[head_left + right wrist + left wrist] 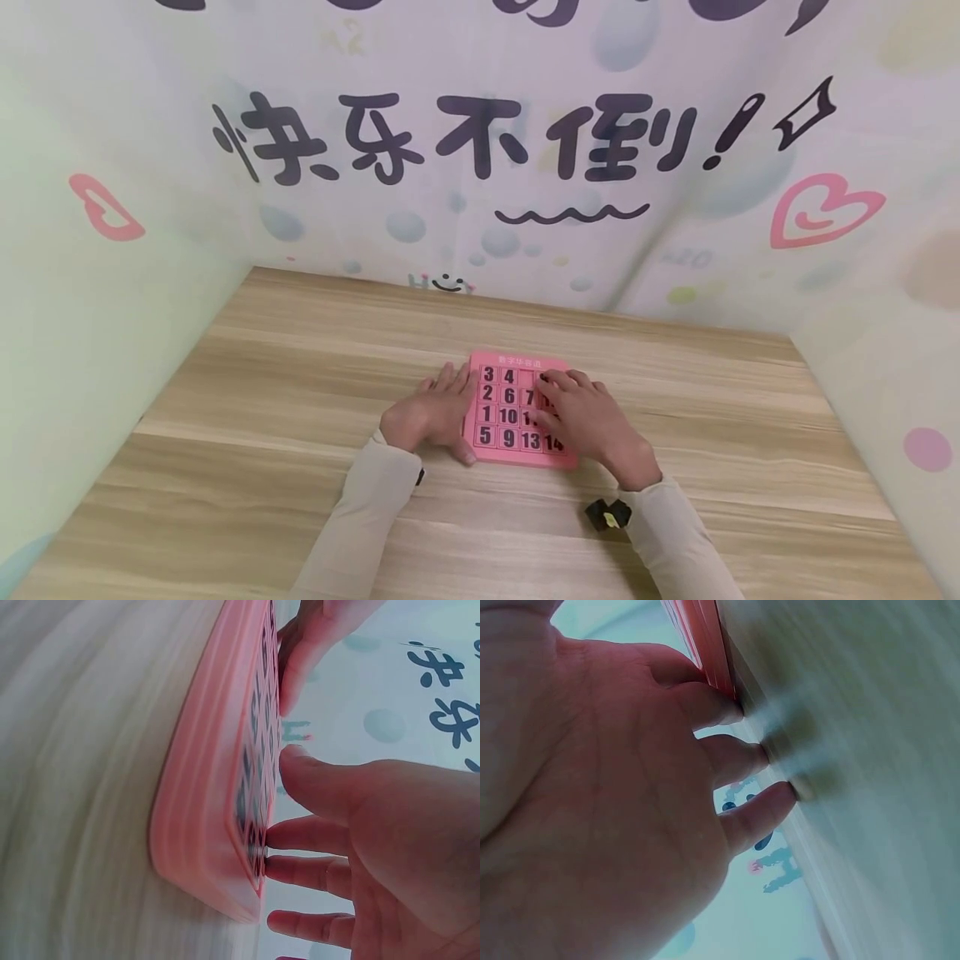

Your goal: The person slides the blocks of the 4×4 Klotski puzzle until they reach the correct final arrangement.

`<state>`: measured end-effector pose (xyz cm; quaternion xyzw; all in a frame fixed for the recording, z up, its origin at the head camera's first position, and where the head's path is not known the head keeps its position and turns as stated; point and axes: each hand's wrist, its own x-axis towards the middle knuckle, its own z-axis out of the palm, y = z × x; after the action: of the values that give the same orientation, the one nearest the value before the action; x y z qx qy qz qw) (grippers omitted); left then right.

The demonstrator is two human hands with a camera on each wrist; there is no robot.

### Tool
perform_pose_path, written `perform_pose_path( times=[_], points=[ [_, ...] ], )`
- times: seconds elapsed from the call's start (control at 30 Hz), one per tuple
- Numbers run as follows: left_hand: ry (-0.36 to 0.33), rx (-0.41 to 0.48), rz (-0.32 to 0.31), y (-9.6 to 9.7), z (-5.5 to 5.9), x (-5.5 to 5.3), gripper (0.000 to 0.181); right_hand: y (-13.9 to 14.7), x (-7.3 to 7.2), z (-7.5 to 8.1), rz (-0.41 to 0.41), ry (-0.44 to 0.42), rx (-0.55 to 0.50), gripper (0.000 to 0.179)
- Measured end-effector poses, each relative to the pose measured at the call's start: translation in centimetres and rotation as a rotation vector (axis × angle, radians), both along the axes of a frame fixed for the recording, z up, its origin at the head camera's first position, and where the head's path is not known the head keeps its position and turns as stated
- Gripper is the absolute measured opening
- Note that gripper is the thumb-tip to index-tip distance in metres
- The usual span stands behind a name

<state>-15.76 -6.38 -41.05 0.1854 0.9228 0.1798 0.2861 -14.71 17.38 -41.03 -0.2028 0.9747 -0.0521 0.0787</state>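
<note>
A pink sliding number puzzle [517, 456] lies flat on the wooden table, its black-numbered tiles facing up. In the top row, right of the 4, one slot stands vacant. Along the puzzle's left edge rests my left hand [431, 414], fingers stretched, with the thumb by the lower left corner. The left wrist view shows these fingertips down at the tabletop beside the pink side wall [709, 645]. My right hand [588, 417] reaches over the right-hand columns, hiding several tiles. In the right wrist view its extended fingertips [279, 868] are right at the tile faces.
The wooden table [262, 467] extends around the puzzle. Behind it hangs a pale printed backdrop [465, 208] with dark lettering, and similar panels close off the left and right sides. Both forearms wear light sleeves [360, 508]; a black strap shows at the right wrist.
</note>
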Motion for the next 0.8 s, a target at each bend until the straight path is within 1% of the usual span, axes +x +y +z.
perform_pose_path(
  times=[0.27, 0.4, 0.8],
  points=[
    [-0.005, 0.003, 0.002, -0.05, 0.02, 0.05, 0.125, 0.26, -0.05, -0.13, -0.017, -0.009, -0.005, 0.059],
    [-0.008, -0.001, 0.001, -0.1, 0.16, 0.08, 0.125, 0.35, -0.11, -0.2, -0.012, -0.001, 0.01, 0.058],
    [-0.013, 0.012, 0.006, -0.23, 0.34, 0.09, 0.125, 0.48, -0.19, -0.04, -0.009, 0.027, 0.012, 0.053]
  ],
)
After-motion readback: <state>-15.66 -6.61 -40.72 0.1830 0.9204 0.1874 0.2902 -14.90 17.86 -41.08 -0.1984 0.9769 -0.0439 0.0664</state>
